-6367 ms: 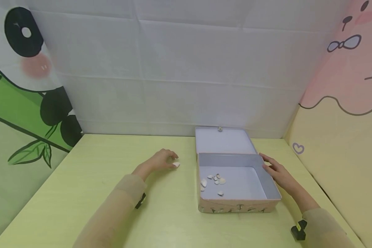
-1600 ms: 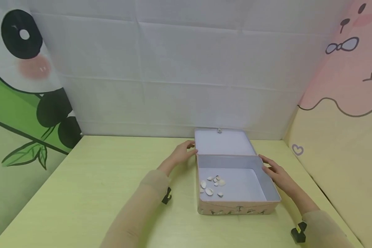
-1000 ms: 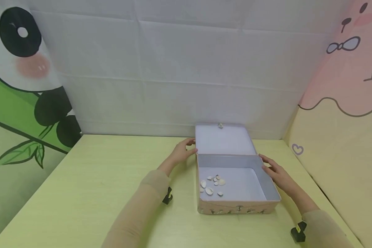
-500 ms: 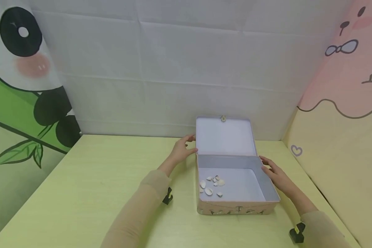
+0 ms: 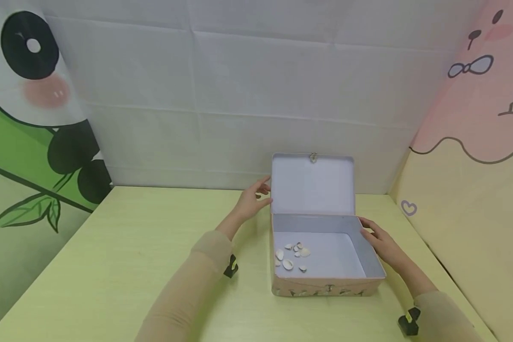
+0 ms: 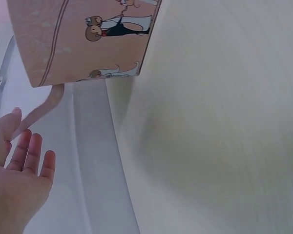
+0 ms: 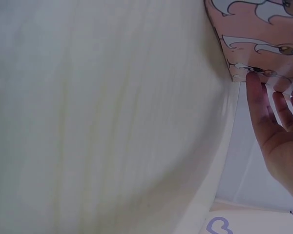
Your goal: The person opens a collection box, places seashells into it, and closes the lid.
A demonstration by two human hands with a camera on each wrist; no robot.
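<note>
A pink tin box (image 5: 325,286) stands on the table with its lid (image 5: 314,185) raised at the back. Several white seashells (image 5: 288,264) lie in the left part of its bottom. My left hand (image 5: 249,202) pinches the lid's left edge; in the left wrist view its thumb (image 6: 12,119) and fingers are at the lid's rim. My right hand (image 5: 380,240) rests on the box's right side near the back corner. In the right wrist view, its extended fingers (image 7: 256,100) touch the printed wall.
The pale yellow table (image 5: 132,256) extends widely to the left of the box. A white cloth backdrop (image 5: 188,104) hangs behind it, close to the lid. A printed side wall (image 5: 466,190) borders the table on the right.
My left hand has gone from a shell on the table to the lid's edge. One more shell lies in the box. The lid has swung up from leaning back to nearer upright. My right hand stays.
</note>
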